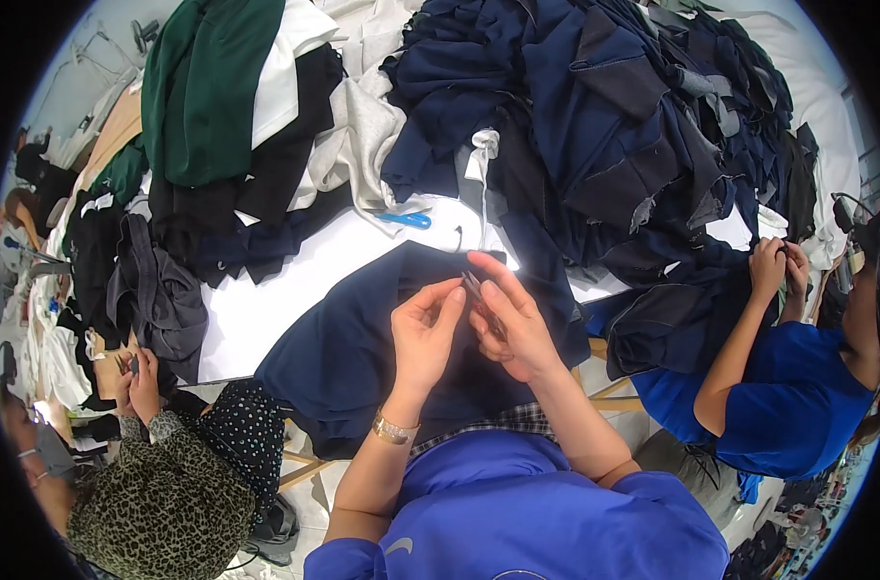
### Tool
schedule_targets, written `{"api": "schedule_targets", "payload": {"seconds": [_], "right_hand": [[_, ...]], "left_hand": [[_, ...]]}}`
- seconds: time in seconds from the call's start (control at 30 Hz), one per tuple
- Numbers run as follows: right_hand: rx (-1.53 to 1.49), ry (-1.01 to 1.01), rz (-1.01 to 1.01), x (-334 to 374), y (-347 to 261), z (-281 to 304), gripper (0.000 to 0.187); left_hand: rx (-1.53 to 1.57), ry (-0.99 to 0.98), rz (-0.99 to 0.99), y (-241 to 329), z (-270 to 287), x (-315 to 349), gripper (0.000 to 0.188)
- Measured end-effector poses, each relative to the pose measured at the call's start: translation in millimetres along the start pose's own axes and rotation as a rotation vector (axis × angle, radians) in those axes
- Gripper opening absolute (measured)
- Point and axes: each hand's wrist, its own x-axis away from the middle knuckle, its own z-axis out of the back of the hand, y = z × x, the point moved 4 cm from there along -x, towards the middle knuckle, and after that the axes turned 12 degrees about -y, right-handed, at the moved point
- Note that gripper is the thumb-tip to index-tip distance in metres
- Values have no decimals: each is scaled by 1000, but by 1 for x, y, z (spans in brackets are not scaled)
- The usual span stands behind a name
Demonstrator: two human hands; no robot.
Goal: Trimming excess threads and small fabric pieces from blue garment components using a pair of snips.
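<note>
Navy cloth (363, 338) on possibly white table (266, 300)

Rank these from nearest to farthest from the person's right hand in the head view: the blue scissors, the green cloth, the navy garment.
1. Navy garment, directly beneath the right hand.
2. Blue scissors, on the white table up and left.
3. Green cloth, far upper left on the pile.

A white table (266, 290) carries heaped garments: a navy pile (595, 126) right of the blue-handled scissors (406, 219), green and black clothes (218, 106) left of them, a navy piece (363, 338) just below.
</note>
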Motion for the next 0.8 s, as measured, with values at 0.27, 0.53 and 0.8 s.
{"api": "schedule_targets", "payload": {"seconds": [0.27,0.53,0.8], "right_hand": [[-87,0,2,4,-3,2,38],[-187,-51,-106,8,8,-1,39],[-310,-90,-149,7,11,0,39]], "left_hand": [[51,33,38,-4,5,1,20],[101,17,35,-2,1,1,21],[125,17,20,-5,1,2,20]]}}
